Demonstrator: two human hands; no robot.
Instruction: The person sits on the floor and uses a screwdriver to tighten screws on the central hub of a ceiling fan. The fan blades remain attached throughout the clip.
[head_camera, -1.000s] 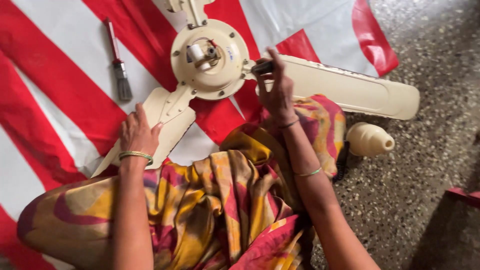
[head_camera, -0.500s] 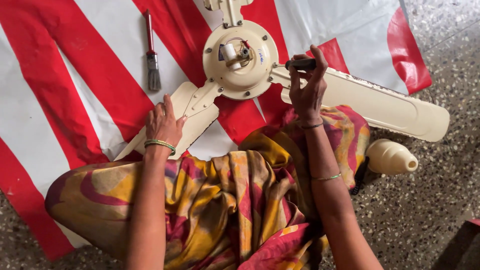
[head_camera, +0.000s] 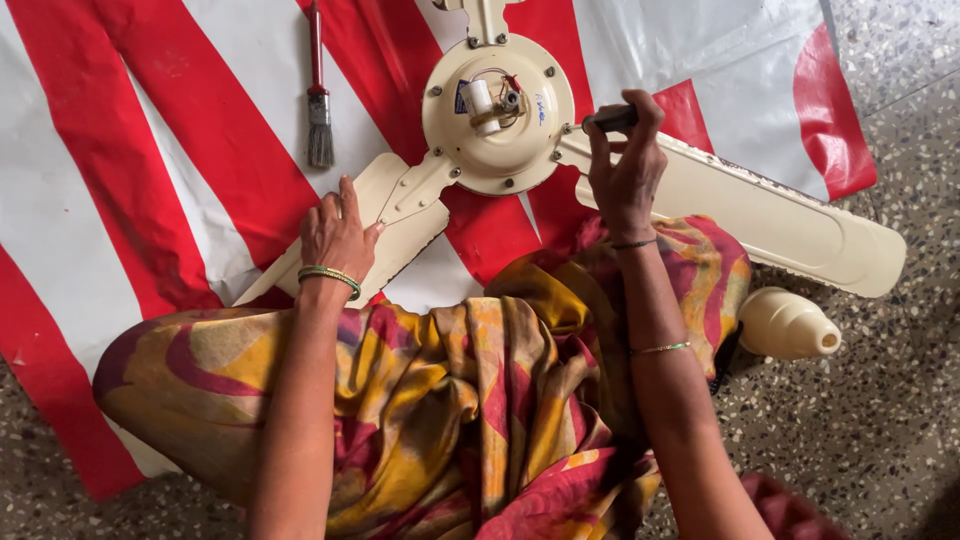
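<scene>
- Head view: a black-handled screwdriver (head_camera: 612, 119) is clenched in the right hand (head_camera: 625, 180) at the ceiling fan motor housing (head_camera: 497, 115), lying on a red-and-white sheet (head_camera: 150, 150).
- The left hand (head_camera: 335, 235) is laid flat, fingers released, on a fan blade (head_camera: 385, 215).

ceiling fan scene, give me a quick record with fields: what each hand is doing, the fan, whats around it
left hand: left hand rests flat on the lower-left fan blade
right hand: right hand grips a dark-handled screwdriver, its tip at the rim of the motor housing
fan: cream ceiling fan lying on the sheet, wiring exposed at the hub
surface: red and white sheet on a speckled floor
nearby: red-handled brush left of the fan; cream cone-shaped cover on the floor
</scene>
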